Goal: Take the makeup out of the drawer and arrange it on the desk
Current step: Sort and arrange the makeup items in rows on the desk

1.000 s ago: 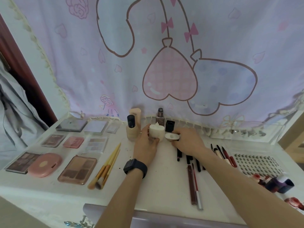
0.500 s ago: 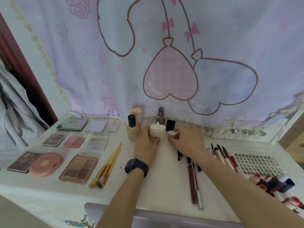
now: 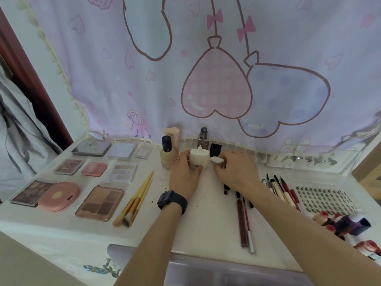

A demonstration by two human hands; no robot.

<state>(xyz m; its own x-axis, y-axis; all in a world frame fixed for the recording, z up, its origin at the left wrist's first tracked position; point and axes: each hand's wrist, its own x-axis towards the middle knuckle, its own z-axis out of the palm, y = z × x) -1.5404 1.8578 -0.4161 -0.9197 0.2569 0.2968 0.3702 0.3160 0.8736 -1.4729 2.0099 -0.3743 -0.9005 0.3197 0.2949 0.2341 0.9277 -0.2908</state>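
On the white desk point(image 3: 206, 203), near the back, my left hand point(image 3: 184, 175) grips a squat cream-coloured jar point(image 3: 198, 158) standing upright. Right beside it, my right hand point(image 3: 235, 170) holds a small item with a white cap point(image 3: 216, 159), its body mostly hidden by my fingers. Behind them stand a beige foundation bottle point(image 3: 167, 155) with a black cap, a peach tube point(image 3: 172, 134), a brown bottle point(image 3: 203, 139) and a small black container point(image 3: 215, 149). The drawer front point(image 3: 206, 271) shows at the bottom edge.
Several palettes and a pink compact point(image 3: 59, 196) lie in rows on the left, with yellow-handled brushes point(image 3: 136, 200) beside them. Pencils and liners point(image 3: 243, 219) lie under and right of my right arm, then a lash tray point(image 3: 327, 200) and small red pots point(image 3: 329, 221). A curtain hangs behind.
My right hand has brought the white-capped item closer to the cream jar and lowered it to the desk. My left hand stays on the jar.
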